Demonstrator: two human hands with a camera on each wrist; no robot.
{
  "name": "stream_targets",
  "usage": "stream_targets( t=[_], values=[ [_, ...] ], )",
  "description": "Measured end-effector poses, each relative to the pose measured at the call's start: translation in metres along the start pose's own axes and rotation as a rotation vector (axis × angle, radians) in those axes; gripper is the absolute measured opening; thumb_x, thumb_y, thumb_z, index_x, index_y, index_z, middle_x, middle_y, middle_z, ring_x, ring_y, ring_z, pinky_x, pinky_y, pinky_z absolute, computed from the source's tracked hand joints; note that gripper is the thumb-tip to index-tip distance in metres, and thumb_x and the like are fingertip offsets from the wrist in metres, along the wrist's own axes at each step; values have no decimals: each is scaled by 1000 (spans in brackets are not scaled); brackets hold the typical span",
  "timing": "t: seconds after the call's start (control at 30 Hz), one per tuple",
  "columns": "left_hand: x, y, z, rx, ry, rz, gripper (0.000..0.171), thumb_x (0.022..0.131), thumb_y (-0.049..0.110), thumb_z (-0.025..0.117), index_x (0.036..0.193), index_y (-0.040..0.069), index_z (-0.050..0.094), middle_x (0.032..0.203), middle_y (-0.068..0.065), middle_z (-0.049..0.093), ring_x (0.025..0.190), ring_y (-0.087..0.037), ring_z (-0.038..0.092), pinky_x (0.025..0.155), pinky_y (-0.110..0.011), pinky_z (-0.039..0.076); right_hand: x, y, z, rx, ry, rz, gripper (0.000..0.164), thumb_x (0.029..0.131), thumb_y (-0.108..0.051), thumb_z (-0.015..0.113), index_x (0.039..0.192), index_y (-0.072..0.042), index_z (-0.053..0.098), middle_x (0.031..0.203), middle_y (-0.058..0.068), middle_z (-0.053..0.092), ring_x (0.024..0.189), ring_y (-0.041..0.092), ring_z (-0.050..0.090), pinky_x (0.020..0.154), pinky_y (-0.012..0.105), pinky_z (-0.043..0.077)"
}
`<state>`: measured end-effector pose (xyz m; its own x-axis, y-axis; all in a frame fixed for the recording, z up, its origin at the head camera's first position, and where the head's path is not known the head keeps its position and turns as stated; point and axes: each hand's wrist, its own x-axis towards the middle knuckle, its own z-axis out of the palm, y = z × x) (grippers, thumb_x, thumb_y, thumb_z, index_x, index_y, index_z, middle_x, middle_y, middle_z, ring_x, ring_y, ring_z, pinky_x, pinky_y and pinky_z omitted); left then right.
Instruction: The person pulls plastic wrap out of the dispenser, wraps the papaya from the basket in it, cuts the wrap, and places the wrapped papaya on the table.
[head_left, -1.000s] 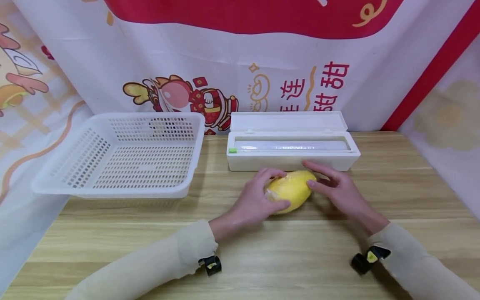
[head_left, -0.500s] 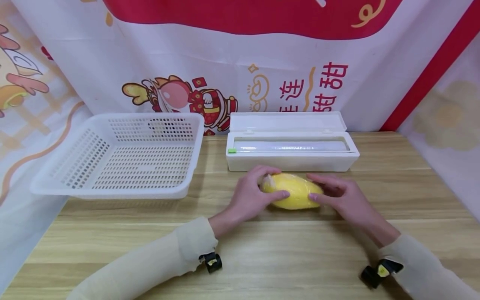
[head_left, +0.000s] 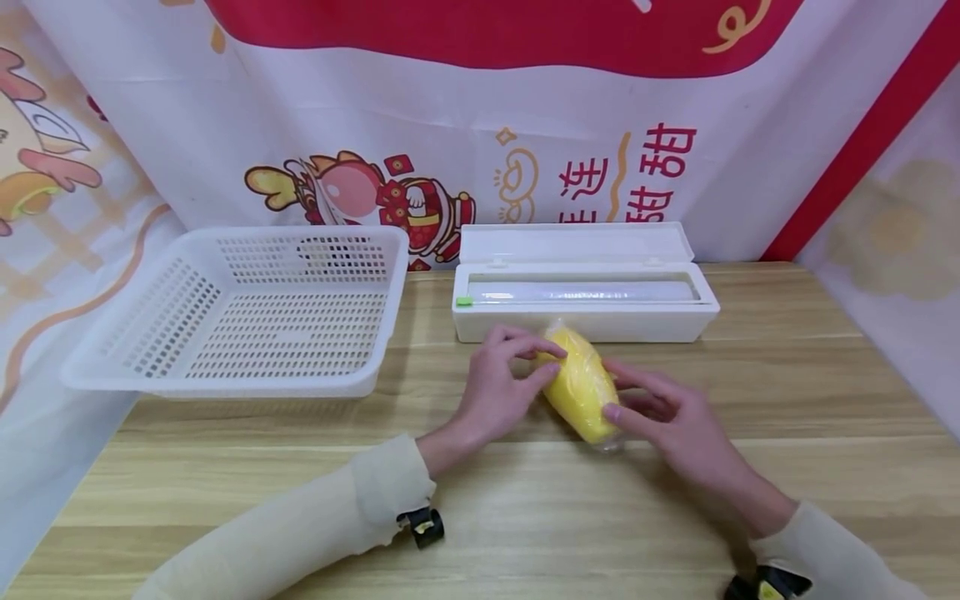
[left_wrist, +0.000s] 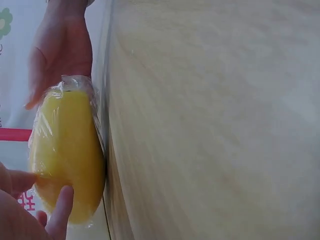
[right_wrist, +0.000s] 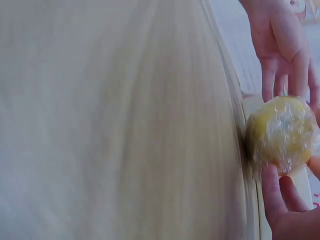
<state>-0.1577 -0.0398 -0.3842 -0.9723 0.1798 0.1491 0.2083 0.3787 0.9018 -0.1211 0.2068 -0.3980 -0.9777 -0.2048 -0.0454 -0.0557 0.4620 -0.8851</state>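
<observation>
A yellow mango (head_left: 582, 398) wrapped in clear cling film lies slantwise on the table, its far end at the front of the white dispenser box (head_left: 517, 327). My left hand (head_left: 497, 385) pinches at its left side with thumb and forefinger. On the right side, my right hand (head_left: 681, 423) holds it between thumb and fingers. Loose film gathers at the mango's ends in the left wrist view. The right wrist view shows crinkled film over the near end of the mango (right_wrist: 285, 132). Most of its underside is hidden.
Inside the dispenser box a roll of cling film (head_left: 581, 292) lies under the raised lid (head_left: 576, 243). A green slider (head_left: 465, 301) sits at its left end. To the left stands a white perforated basket (head_left: 262, 386). A printed cloth (head_left: 420, 100) hangs behind the wooden table (head_left: 525, 533).
The mango has been turned from lying crosswise to slanting, its near end now toward the lower right. My right hand has shifted slightly down, while the left fingers have moved along the mango's side.
</observation>
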Motion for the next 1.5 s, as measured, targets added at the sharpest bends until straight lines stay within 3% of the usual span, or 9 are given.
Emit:
stream_targets(
  t=[0.1, 0.23, 0.3, 0.43, 0.67, 0.97, 1.33, 1.5],
  values=[
    [-2, -4, -4, -24, -60, 17, 18, 95, 18, 80, 113, 21, 82, 133, -2, 60, 127, -21, 57, 112, -49, 50, -5, -3, 4, 37, -3, 23, 52, 104, -42, 68, 154, -37, 55, 144, 8, 66, 125, 24, 68, 92, 20, 59],
    [-5, -9, -11, -113, -195, -6, 31, 90, 19, 86, 121, 21, 80, 151, 4, 51, 138, -20, 57, 114, -39, 53, -10, -6, 7, 88, -13, 11, 49, 109, -27, 62, 156, -33, 53, 141, 12, 66, 119, 17, 71, 94, 22, 60],
    [-6, -11, -14, -150, -261, -18, 40, 88, 17, 87, 126, 21, 78, 159, 6, 44, 142, -22, 56, 112, -37, 55, -11, -7, 8, 93, -23, -9, 51, 108, -18, 62, 157, -32, 53, 139, 14, 67, 118, 17, 72, 96, 21, 59],
    [-6, -15, -18, -126, -330, 16, 50, 86, 15, 89, 133, 21, 74, 168, 7, 36, 152, -22, 47, 118, -40, 49, -12, -6, 11, 88, -34, -27, 64, 103, -4, 65, 157, -35, 51, 135, 13, 69, 120, 24, 72, 98, 18, 57],
    [-6, -14, -17, -97, -347, 42, 58, 83, 13, 91, 138, 21, 72, 170, 4, 31, 154, -25, 42, 119, -41, 48, -11, -1, 15, 106, -22, -72, 81, 92, 12, 71, 159, -28, 49, 124, 19, 70, 108, 22, 75, 94, 22, 61],
    [-7, -11, -10, -88, -314, 33, 52, 84, 17, 90, 133, 24, 75, 169, 0, 29, 150, -26, 45, 114, -44, 53, -10, -3, 20, 188, -24, -33, 96, 81, 18, 80, 160, -21, 42, 115, 25, 63, 93, 21, 74, 85, 28, 65],
    [-10, -10, -7, -58, -320, 64, 20, 87, 25, 88, 106, 23, 84, 171, 0, 27, 153, -27, 37, 115, -48, 51, -10, -10, 20, 240, -38, 95, 99, 82, -2, 89, 162, -30, 38, 132, 23, 55, 99, 25, 75, 86, 29, 64],
    [-10, -10, -7, -23, -339, 69, 19, 87, 27, 89, 105, 26, 85, 172, 5, 24, 155, -24, 33, 116, -46, 50, -7, -10, 19, 252, -30, 169, 93, 85, -11, 88, 161, -34, 39, 135, 21, 55, 102, 25, 74, 86, 30, 63]
  ],
)
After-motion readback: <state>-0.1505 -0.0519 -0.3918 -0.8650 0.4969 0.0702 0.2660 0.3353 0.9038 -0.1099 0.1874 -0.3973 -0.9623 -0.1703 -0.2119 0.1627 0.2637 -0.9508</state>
